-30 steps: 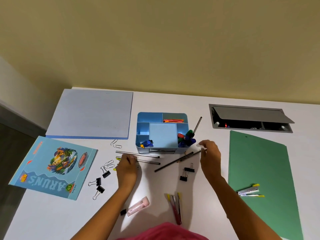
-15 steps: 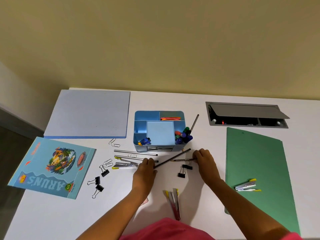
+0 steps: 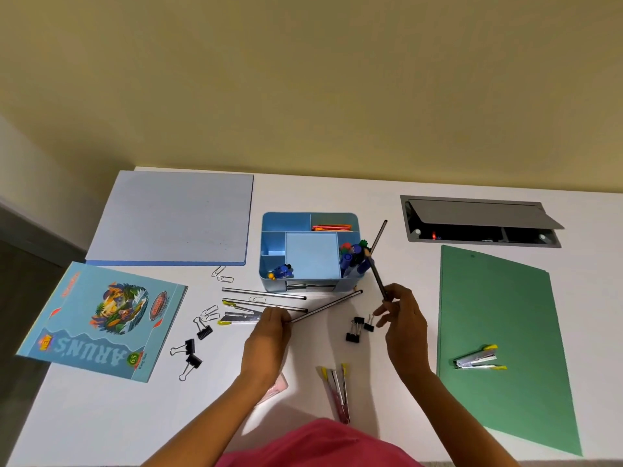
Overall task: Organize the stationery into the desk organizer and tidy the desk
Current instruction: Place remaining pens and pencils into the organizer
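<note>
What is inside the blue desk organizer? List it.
Markers and a pencil stand at right, orange items at rear, small blue pieces front-left. The light-blue block hides whatever lies beneath it.

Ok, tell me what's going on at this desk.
A person is sorting stationery into the blue organizer. Their right hand holds one pencil up off the desk, tilted, with its tip close to the marker compartment. Their left hand grips the near end of a second pencil lying on the desk. Two more pencils, binder clips, paper clips and staplers lie loose around them.
</note>
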Demonstrator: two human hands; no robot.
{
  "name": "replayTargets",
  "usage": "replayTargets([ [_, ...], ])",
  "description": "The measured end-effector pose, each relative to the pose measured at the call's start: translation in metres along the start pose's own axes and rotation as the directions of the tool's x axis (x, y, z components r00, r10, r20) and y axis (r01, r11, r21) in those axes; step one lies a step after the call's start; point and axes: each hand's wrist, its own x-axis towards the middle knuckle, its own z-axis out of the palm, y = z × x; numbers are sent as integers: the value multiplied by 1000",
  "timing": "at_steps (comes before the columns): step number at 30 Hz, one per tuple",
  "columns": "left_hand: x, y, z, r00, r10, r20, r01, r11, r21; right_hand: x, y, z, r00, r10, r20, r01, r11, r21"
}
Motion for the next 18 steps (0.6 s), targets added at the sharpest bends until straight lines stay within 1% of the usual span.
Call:
replayTargets([
  [3, -8, 3, -17, 995, 16, -98, -30, 990, -139, 4, -32, 3, 990, -131, -46, 135, 988, 72],
  [5, -13, 2, -28, 990, -16, -137, -14, 976, -217, 12, -51, 8, 970, -229, -80, 238, 961, 142],
  [7, -18, 0, -40, 984, -72, -163, 20, 954, -299, 22, -69, 14, 965, -247, -93, 262, 939, 224],
  [9, -23, 1, -54, 971, -100, -219, 21, 942, -336, 34, -85, 21, 965, -244, -93, 261, 923, 284],
  [12, -31, 6, -78, 935, -146, -323, 14, 926, -378, 52, -103, 34, 936, -338, -94, 351, 912, 214],
  [15, -37, 6, -98, 891, -192, -412, 13, 917, -399, 68, -118, 48, 934, -351, -69, 357, 917, 179],
  [18, -40, 4, -113, 831, -289, -475, 49, 890, -454, 79, -116, 67, 854, -518, -37, 519, 851, 72],
])
